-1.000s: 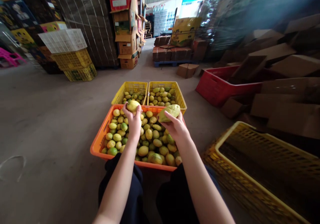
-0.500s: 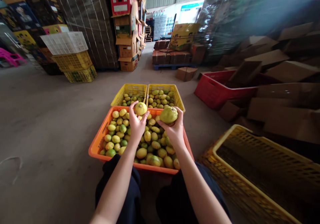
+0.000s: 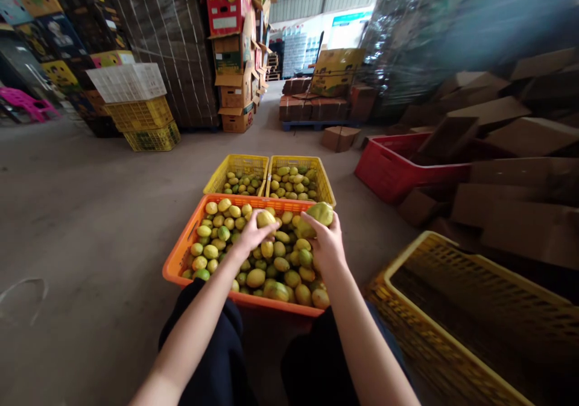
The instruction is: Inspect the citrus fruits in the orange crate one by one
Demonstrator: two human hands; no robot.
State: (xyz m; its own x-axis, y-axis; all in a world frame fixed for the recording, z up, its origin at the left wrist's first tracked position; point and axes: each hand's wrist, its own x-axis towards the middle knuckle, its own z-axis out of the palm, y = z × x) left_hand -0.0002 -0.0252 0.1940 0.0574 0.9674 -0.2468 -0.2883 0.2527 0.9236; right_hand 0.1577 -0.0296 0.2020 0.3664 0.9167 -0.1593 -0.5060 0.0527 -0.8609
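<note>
A wide orange crate (image 3: 174, 255) in front of my knees holds many yellow and green lemons (image 3: 256, 278). Above its middle, my left hand (image 3: 253, 234) is closed around a yellow lemon (image 3: 266, 218), with the fingers partly behind the fruit. Over the crate's right side, my right hand (image 3: 329, 240) grips a large, lumpy green-yellow lemon (image 3: 321, 213) between thumb and fingers. Just below that lemon another greenish fruit (image 3: 306, 228) shows, partly covered by the hand; whether it is held too I cannot tell.
Beyond the orange crate stand a left yellow crate (image 3: 217, 174) and a right yellow crate (image 3: 326, 180), both with lemons inside. Stacked yellow crates (image 3: 407, 309) are close on my right. Further out are a red crate (image 3: 384, 171), cardboard boxes (image 3: 511, 213) and a white crate (image 3: 129, 83).
My left hand has lowered toward the fruit in the crate and turned with its lemon. The right hand has shifted right and slightly down, still gripping the large lemon. The view has tilted slightly.
</note>
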